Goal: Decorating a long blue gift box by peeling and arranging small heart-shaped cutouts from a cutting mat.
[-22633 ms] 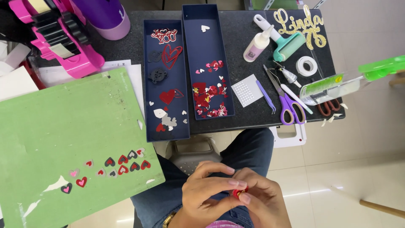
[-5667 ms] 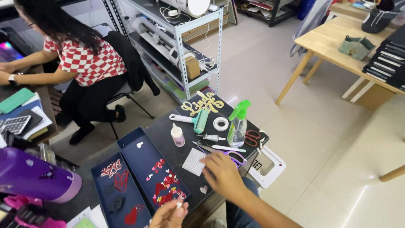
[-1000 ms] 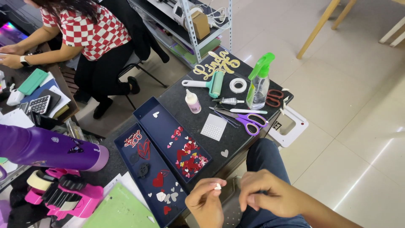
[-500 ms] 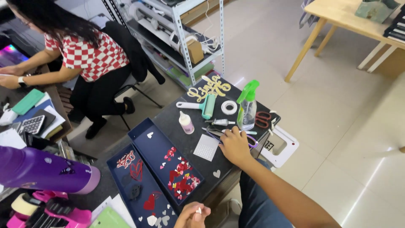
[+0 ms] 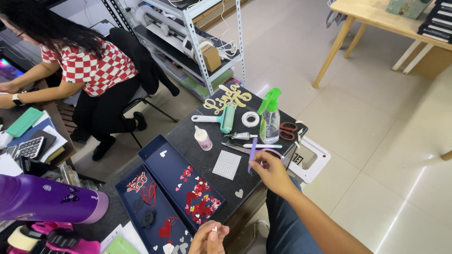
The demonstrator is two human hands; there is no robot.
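My right hand reaches over the black table, its fingertips pinched on the near end of a thin purple stick tool lying beside purple-handled scissors. My left hand stays low at the table's front edge, holding a small white piece between its fingertips. Just left of my right hand lie a white square dotted sheet and a grey paper heart. Two navy trays with red, pink and white paper hearts sit further left.
Behind the tool stand a green-topped spray bottle, a tape roll, a teal roller, a glue bottle and red scissors. A purple bottle lies at left. A person in a checked shirt sits beyond, beside a metal shelf.
My right hand has gone from near my lap out across the table to the purple stick tool. My left hand has dropped lower, still with the small white piece.
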